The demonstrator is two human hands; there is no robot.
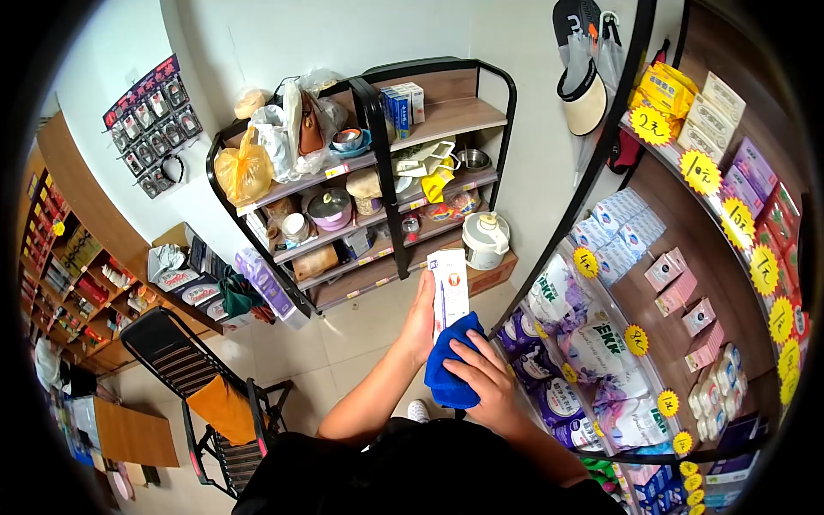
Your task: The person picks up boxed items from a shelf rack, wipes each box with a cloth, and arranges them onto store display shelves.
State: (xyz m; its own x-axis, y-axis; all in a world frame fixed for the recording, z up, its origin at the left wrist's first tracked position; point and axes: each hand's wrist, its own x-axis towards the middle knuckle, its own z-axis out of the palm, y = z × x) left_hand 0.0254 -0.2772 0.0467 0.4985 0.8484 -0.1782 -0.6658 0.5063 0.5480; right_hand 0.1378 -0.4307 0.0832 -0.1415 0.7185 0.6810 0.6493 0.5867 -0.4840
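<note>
My left hand point(420, 319) grips a narrow white carton point(451, 281) with a small orange-red emblem and dark print; it stands roughly upright in front of me. My right hand point(486, 376) is closed on a bunched blue cloth point(450, 369). The cloth lies against the lower end of the carton and hides that part. What the carton contains does not show.
Ahead stands a black-framed shelf point(446, 117) with bags, bowls and pots. A white pot point(486, 239) stands low at its right. On my right, a product shelf point(661, 318) carries yellow price tags and detergent bags point(601, 348). A folding chair point(215, 403) stands at left.
</note>
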